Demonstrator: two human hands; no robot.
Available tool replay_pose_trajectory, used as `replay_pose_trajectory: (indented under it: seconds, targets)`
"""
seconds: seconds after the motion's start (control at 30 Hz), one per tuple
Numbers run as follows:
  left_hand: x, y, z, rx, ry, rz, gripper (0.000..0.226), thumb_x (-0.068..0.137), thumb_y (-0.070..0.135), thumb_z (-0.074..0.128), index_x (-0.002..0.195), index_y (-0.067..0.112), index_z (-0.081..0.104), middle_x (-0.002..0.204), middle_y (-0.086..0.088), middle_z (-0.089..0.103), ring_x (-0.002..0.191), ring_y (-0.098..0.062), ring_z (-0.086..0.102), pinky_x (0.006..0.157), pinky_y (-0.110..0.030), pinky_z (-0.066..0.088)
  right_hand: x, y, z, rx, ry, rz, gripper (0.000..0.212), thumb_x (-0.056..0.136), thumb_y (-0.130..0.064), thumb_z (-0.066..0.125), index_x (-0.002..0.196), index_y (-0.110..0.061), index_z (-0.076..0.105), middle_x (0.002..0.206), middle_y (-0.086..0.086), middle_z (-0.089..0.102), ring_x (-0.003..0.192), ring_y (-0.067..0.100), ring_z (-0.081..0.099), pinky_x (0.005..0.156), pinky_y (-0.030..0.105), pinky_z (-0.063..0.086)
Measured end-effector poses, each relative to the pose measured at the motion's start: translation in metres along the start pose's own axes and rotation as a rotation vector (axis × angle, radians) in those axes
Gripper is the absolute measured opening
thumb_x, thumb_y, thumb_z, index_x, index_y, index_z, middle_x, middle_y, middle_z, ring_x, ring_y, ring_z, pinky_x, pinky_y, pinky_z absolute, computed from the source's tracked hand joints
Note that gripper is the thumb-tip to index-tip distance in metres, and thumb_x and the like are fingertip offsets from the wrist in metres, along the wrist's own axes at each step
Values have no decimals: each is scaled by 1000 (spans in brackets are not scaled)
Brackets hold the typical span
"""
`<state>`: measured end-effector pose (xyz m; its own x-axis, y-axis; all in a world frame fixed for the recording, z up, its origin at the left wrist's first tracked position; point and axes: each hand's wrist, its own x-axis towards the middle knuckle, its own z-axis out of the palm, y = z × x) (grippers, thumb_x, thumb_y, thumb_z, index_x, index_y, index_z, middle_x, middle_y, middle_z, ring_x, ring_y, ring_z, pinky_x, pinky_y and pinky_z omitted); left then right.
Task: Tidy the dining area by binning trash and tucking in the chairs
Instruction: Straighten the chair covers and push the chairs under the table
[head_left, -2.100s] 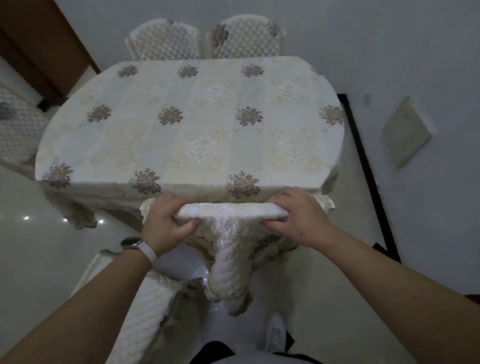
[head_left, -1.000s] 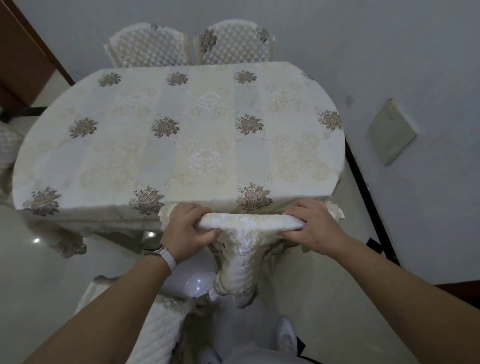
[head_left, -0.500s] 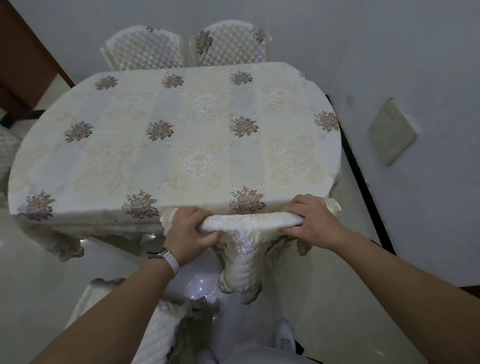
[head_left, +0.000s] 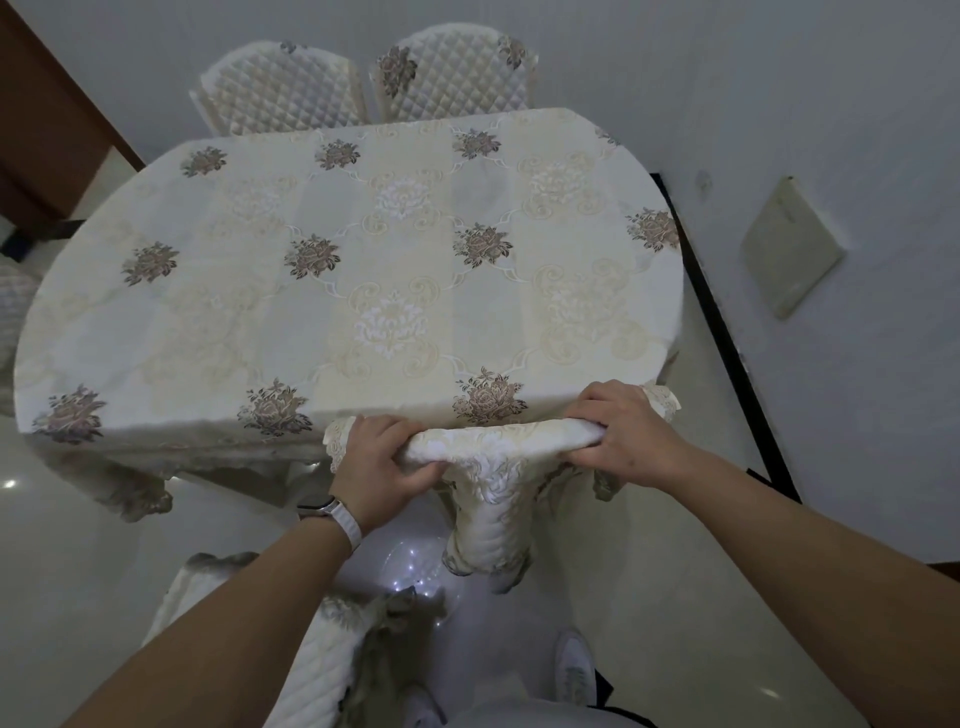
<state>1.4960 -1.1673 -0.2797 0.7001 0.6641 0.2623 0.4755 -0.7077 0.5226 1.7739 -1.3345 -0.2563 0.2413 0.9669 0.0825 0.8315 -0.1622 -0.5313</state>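
Observation:
A chair with a cream embroidered cover stands at the near edge of the dining table, its top rail right against the tablecloth's edge. My left hand grips the left end of the rail and my right hand grips the right end. The seat is hidden under the table. The floral tablecloth has nothing lying on it.
Two quilted chairs stand pushed in at the far side. Another covered chair stands out from the table at my lower left. The wall with a black skirting runs close on the right. My shoe is on the glossy floor.
With both hands on its rail, the chair has slid forward until its back meets the table edge. My view has shifted slightly to the right and closer.

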Motion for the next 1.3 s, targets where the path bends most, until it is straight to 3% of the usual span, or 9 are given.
replay_pose_trajectory:
  seconds: [0.23,0.53,0.73,0.9,1.13,1.3]
  targets:
    - [5,8,0,12,-50,-4,50,70,53,66,98,13,73,90,0,66,91,-12,50,82,-42,46,5,9,-5,-21,-44,-2,43,61,-54,58,92,-29,74,87,-6,61,84,22,55,81,40,39]
    - [-3,15,2,30,-146,-25,53,71,55,64,103,14,72,91,-2,65,90,-22,56,83,-40,48,-7,14,-4,-15,-75,-4,50,62,-60,54,99,-32,73,88,-14,51,85,12,44,83,34,33]
    - [-14,18,-1,24,-164,-21,55,73,57,63,103,12,72,95,0,65,91,-13,54,83,-26,42,-19,14,3,-3,-81,8,45,62,-56,58,96,-30,74,92,-9,61,90,20,55,83,36,37]
    - [-26,24,0,37,-206,-87,58,75,60,61,108,14,71,104,0,68,98,-20,60,89,-33,47,-30,14,9,6,-43,18,40,62,-49,59,93,-29,74,92,-9,61,90,19,56,80,40,45]
    - [-28,42,-9,99,-234,-103,65,77,59,51,114,9,69,110,-6,69,103,-26,62,92,-38,49,-34,6,6,-41,-120,90,42,68,-41,68,108,-29,70,105,-6,61,105,19,50,93,38,39]
    - [-52,57,-25,99,-197,-165,62,81,59,47,120,14,66,121,-2,65,114,-21,57,98,-36,46,-42,2,-4,-85,-158,-36,41,76,-36,67,115,-22,66,108,0,62,103,22,52,89,34,41]
